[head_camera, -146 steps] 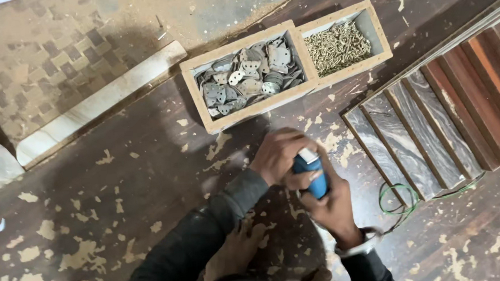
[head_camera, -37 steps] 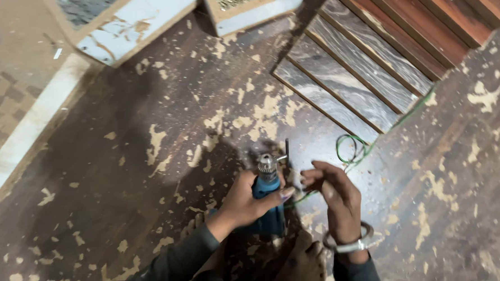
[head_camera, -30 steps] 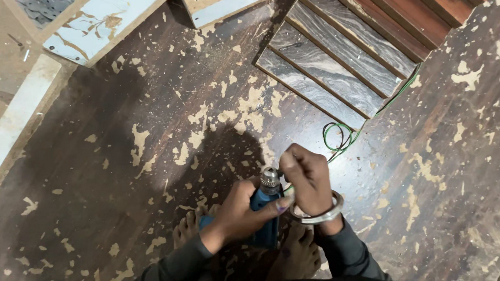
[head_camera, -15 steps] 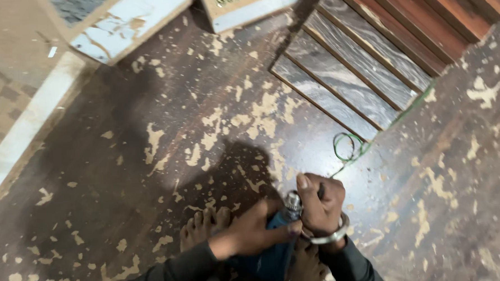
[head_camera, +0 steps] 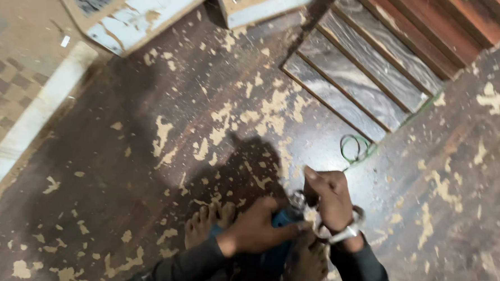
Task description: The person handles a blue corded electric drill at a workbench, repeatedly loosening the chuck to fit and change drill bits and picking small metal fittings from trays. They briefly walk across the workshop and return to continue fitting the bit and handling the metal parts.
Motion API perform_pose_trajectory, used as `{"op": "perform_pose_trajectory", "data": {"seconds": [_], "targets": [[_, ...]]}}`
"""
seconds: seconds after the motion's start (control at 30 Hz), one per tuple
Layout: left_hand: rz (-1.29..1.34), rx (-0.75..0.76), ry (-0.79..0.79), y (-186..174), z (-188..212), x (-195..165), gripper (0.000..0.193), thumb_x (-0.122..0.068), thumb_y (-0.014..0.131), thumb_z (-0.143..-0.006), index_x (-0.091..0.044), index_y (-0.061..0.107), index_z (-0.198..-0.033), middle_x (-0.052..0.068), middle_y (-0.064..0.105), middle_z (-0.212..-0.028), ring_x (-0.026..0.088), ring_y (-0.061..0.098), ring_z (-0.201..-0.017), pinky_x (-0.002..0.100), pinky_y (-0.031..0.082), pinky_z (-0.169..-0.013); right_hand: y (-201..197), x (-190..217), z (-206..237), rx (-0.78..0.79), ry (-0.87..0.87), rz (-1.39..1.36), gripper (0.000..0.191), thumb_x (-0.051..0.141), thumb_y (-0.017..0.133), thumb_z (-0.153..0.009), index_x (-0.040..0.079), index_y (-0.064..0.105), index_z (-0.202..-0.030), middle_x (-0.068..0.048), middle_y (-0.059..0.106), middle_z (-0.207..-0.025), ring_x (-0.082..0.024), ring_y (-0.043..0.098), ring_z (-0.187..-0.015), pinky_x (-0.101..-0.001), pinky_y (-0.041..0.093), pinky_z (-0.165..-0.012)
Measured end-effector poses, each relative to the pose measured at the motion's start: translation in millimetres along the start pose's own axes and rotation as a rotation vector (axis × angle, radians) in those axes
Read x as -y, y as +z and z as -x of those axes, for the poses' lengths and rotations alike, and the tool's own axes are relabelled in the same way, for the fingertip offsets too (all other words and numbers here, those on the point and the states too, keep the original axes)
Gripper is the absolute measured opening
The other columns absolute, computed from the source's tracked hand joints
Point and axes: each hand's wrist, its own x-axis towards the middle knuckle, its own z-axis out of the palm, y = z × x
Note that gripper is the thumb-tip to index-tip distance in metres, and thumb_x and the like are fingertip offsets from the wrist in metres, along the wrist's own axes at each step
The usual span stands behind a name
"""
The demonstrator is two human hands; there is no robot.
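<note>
My left hand wraps around the blue body of a power drill held low over the floor, between my bare feet. Beside it, my right hand closes on the metal chuck at the drill's front end. A bracelet sits on my right wrist. Most of the drill is hidden under my hands and dark sleeves.
The dark floor is scattered with pale wood shavings. A wooden louvred frame lies at upper right, a loop of green wire by its corner. Two wooden boxes stand at the top edge. A pale stone strip runs at left.
The drill and both hands have come down and closer to my body, from mid-frame to between my feet. My right hand has stayed on the chuck.
</note>
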Motion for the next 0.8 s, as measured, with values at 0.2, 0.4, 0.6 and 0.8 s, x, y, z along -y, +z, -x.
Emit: {"op": "perform_pose_trajectory", "data": {"seconds": [0.2,0.4,0.6,0.8], "targets": [[-0.058,-0.014,-0.032,-7.5,1.1,1.5,0.044,-0.045,0.074,-0.095,-0.002,0.074,-0.086,0.007,0.062,-0.063,0.012,0.057,-0.060,0.034,0.045,-0.057,20.9,-6.8,-1.1,-0.087,-0.085,-0.023,0.056,0.021,0.060,-0.105,0.006,0.038,-0.055,0.005,0.034,-0.050,-0.005,0.024,-0.052,-0.0315,0.021,-0.046],[0.126,0.139,0.019,-10.2,5.9,4.3,0.039,-0.042,0.074,-0.094,-0.006,0.079,-0.107,0.005,0.076,-0.091,0.011,0.068,-0.085,0.031,0.052,-0.079,16.9,-21.3,1.9,0.018,-0.109,-0.229,0.053,0.020,0.057,-0.107,0.005,0.037,-0.060,0.004,0.037,-0.056,-0.006,0.026,-0.056,-0.0316,0.023,-0.048],[0.230,0.226,-0.035,-9.5,5.7,6.1,0.038,-0.041,0.076,-0.092,-0.008,0.077,-0.111,0.005,0.079,-0.100,0.012,0.073,-0.095,0.032,0.056,-0.089,8.5,-43.3,4.0,0.035,-0.156,-0.212,0.051,0.022,0.058,-0.109,0.006,0.037,-0.066,0.003,0.035,-0.061,-0.007,0.025,-0.058,-0.0296,0.023,-0.052],[0.165,0.139,0.048,-13.1,3.3,11.3,0.035,-0.037,0.079,-0.091,-0.007,0.077,-0.110,0.005,0.078,-0.100,0.014,0.072,-0.096,0.034,0.055,-0.090,4.9,-44.7,3.6,0.100,-0.228,-0.391,0.048,0.034,0.060,-0.107,0.002,0.052,-0.072,-0.007,0.058,-0.069,-0.012,0.048,-0.062,-0.0305,0.039,-0.057]]}}
